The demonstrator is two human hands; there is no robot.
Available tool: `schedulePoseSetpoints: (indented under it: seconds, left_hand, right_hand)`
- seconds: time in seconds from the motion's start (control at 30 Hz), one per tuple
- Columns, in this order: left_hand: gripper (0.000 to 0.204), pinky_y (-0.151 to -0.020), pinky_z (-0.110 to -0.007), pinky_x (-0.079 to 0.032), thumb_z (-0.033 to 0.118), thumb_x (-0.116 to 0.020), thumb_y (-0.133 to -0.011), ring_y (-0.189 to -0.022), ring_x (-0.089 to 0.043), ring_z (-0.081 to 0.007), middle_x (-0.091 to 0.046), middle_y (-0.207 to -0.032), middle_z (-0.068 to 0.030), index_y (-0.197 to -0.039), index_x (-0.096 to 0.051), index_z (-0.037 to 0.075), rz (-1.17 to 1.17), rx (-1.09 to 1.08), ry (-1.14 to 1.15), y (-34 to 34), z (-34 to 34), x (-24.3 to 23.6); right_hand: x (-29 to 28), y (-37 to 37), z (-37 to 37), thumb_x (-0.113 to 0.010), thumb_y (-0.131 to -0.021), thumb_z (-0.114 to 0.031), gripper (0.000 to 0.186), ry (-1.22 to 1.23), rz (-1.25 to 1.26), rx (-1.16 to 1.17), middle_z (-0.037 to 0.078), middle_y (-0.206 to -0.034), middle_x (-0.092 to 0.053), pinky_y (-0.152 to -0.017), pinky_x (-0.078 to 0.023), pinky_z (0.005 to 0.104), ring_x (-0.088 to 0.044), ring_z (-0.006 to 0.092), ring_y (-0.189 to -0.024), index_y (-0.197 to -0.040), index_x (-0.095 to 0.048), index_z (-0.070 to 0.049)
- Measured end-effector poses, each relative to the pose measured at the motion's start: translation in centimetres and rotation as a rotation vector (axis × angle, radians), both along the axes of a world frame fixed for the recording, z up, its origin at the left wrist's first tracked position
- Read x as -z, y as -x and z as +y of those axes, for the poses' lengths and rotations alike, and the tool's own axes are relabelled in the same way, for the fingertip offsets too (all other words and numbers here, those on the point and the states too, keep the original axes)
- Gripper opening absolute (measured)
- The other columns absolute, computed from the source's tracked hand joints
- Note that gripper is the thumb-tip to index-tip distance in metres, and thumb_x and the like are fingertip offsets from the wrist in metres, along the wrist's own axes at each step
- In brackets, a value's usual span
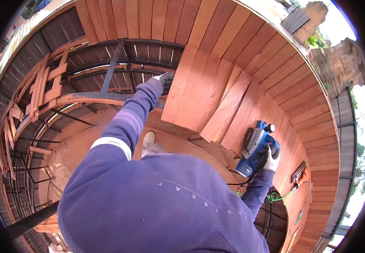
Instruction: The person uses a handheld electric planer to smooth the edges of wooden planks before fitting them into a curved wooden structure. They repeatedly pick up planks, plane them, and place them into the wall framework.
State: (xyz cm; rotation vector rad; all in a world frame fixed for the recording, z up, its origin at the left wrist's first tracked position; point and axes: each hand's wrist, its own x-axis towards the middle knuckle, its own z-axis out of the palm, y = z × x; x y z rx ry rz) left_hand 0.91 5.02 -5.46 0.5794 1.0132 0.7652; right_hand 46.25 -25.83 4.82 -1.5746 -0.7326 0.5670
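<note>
My right hand [272, 160], in a light glove, is closed around the rear handle of a blue power tool, which looks like a belt sander [256, 147]. The sander rests on reddish-brown planks [271, 114], its round knob pointing away from me. My left hand [165, 81] wears a dark and white glove and reaches forward. Its fingers look stretched out beside the left edge of the laid boards [186, 88], and whether they press on that edge I cannot tell. One loose plank [226, 107] lies askew, raised over those around it.
Left of my left hand is an open metal frame [113, 65] with gaps. Short wood pieces [43, 86] are piled there. To my right lies an orange and black nail gun [300, 175] with a green hose [277, 197]. A shoe [148, 139] stands on the floor below.
</note>
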Motion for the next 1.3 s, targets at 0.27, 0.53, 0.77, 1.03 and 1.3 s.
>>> schedulePoseSetpoints:
  seconds: [0.27,0.53,0.77,1.03,1.3]
  left_hand:
    - [0.043,-0.081,-0.033,-0.053,0.033,-0.072,-0.08,-0.09,-0.066,-0.0221,-0.069,-0.096,-0.0124,-0.106,-0.063,0.0,0.08,0.15,-0.005,-1.2,1.8,1.5]
    - [0.047,-0.08,-0.03,-0.052,0.035,-0.074,-0.079,-0.089,-0.065,-0.0209,-0.069,-0.096,-0.0117,-0.105,-0.062,-0.001,0.865,0.0,-0.625,-1.0,-0.8,-1.7]
    - [0.04,-0.08,-0.028,-0.043,0.033,-0.067,-0.084,-0.087,-0.053,-0.0117,-0.063,-0.094,-0.0052,-0.107,-0.06,0.0,0.48,0.347,-0.731,1.6,-8.9,-15.8]
    - [0.041,-0.083,-0.031,-0.046,0.014,-0.066,-0.081,-0.089,-0.059,-0.0165,-0.067,-0.102,-0.0124,-0.121,-0.058,0.005,0.748,0.928,-1.128,1.4,-12.8,-28.9]
    - [0.043,-0.088,-0.037,-0.046,0.018,-0.069,-0.082,-0.102,-0.057,-0.0241,-0.06,-0.108,-0.0098,-0.121,-0.055,0.008,1.095,-0.749,-1.637,-1.0,-13.5,-29.1]
  right_hand:
    - [-1.4,0.1,1.0,-0.068,-0.079,0.001,0.066,-0.05,-0.021,-0.064,0.012,-0.111,-0.057,-0.056,-0.054,0.0278,-0.061,0.016,-0.07,-0.137,-0.039,-0.01]
    - [-1.0,-0.6,0.4,-0.071,-0.078,-0.006,0.068,-0.038,-0.389,0.004,0.011,-0.119,-0.053,-0.074,-0.053,0.03,-0.058,0.0167,-0.093,-0.138,-0.039,-0.008]
    - [-12.1,9.2,1.2,-0.066,-0.081,-0.004,0.06,-0.253,-0.708,0.13,0.016,-0.127,-0.05,-0.093,-0.045,0.0363,-0.054,0.024,-0.11,-0.136,-0.042,-0.005]
    - [-14.6,12.5,5.1,-0.069,-0.081,-0.008,0.057,-0.123,-0.036,-0.693,0.012,-0.114,-0.058,-0.088,-0.048,0.031,-0.057,0.0177,-0.105,-0.132,-0.044,-0.001]
    - [-8.5,17.5,1.9,-0.066,-0.086,-0.012,0.031,-0.247,0.538,-0.485,0.012,-0.091,-0.065,-0.059,-0.056,0.0309,-0.065,0.0193,-0.071,-0.11,-0.056,0.005]
